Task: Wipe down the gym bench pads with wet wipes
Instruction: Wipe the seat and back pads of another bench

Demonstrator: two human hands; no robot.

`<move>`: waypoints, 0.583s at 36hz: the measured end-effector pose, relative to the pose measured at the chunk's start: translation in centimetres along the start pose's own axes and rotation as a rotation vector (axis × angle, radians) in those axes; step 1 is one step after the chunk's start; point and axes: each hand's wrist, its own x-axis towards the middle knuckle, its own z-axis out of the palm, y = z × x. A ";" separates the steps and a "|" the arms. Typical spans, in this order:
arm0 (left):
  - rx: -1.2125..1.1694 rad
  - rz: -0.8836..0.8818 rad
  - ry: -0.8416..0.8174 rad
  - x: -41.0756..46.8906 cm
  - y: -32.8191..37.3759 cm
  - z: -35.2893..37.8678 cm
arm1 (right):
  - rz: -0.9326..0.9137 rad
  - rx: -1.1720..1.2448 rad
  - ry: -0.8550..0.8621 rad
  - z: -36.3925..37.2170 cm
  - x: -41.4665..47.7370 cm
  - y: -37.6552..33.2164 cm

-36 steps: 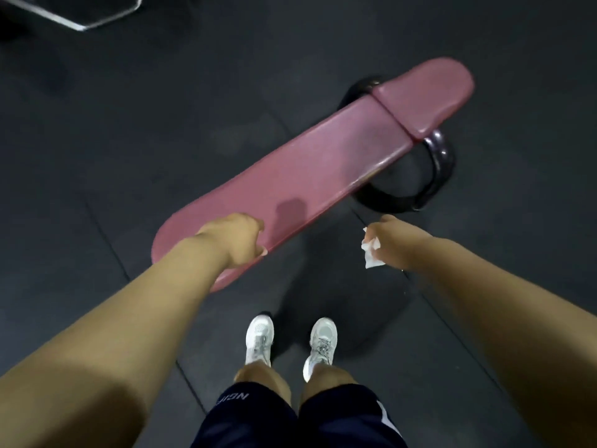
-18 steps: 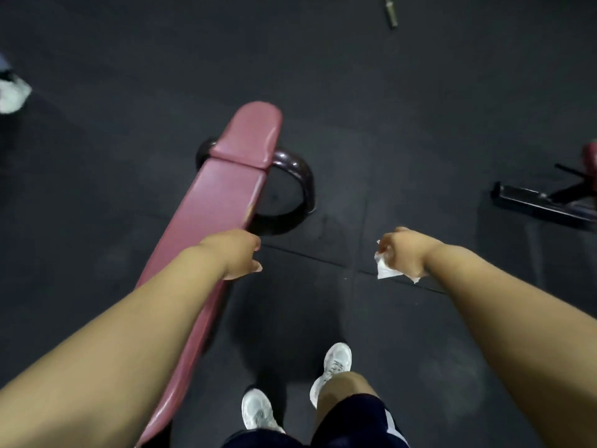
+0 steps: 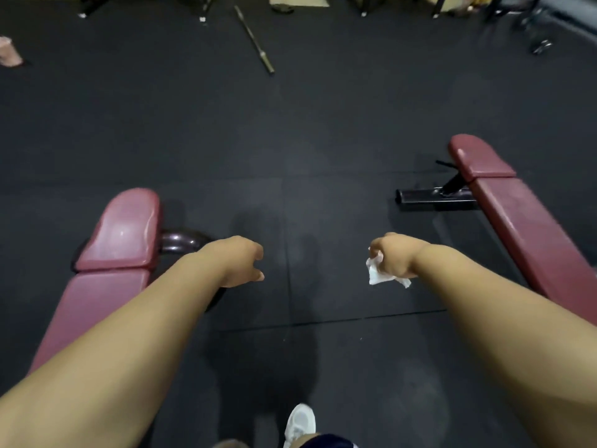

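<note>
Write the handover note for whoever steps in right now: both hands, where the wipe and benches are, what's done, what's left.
Left hand: empty, loosely curled, off the pads.
Right hand: shut on a crumpled white wet wipe, held over the black rubber floor.
Maroon padded bench on the left is under the left forearm; a second maroon padded bench on the right is untouched.
Done: cannot tell which pads are clean.
Left: probably the right bench next.
</note>
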 end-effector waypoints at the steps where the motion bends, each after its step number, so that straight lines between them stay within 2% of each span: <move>1: 0.009 0.011 0.000 1.1 0.9 -1.0 | 0.011 0.017 0.018 -0.9 0.4 1.1; 12: 0.084 0.114 0.003 13.5 9.5 -11.2 | 0.146 0.055 0.057 -9.7 5.8 11.2; 21: 0.158 0.196 -0.020 29.0 13.3 -20.1 | 0.237 0.091 0.036 -20.3 14.5 17.8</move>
